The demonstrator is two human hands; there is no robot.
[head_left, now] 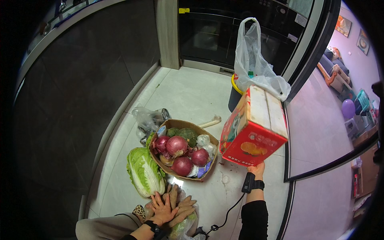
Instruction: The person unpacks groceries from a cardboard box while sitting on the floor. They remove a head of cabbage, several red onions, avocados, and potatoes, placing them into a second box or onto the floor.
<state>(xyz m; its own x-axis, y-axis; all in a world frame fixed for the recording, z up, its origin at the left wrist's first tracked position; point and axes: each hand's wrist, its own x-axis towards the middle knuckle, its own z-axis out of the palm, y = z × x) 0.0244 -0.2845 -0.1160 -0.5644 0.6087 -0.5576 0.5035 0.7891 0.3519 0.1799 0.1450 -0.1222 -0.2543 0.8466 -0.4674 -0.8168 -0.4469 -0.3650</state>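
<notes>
My right hand point(257, 169) is at the lower edge of a red cardboard box point(252, 141) with oranges printed on it; the box is tilted and its fingers' grip is hidden beneath it. My left hand point(163, 210) rests with fingers spread on long brown root vegetables point(183, 210) in a clear plastic bag. Just above it lies a napa cabbage point(144, 171). Beside the cabbage stands an open cardboard box point(214, 168) holding several red onions point(177, 146), a dark green squash point(187, 135) and small plastic-wrapped items point(204, 141).
A dark bin with a yellow rim point(236, 85) and a white plastic bag point(252, 60) stand behind the red box. A plastic bag point(147, 118) and a pale stalk point(211, 121) lie near the onions. Dark cabinet panels point(90, 75) rise at left, a glass door frame point(286, 144) at right.
</notes>
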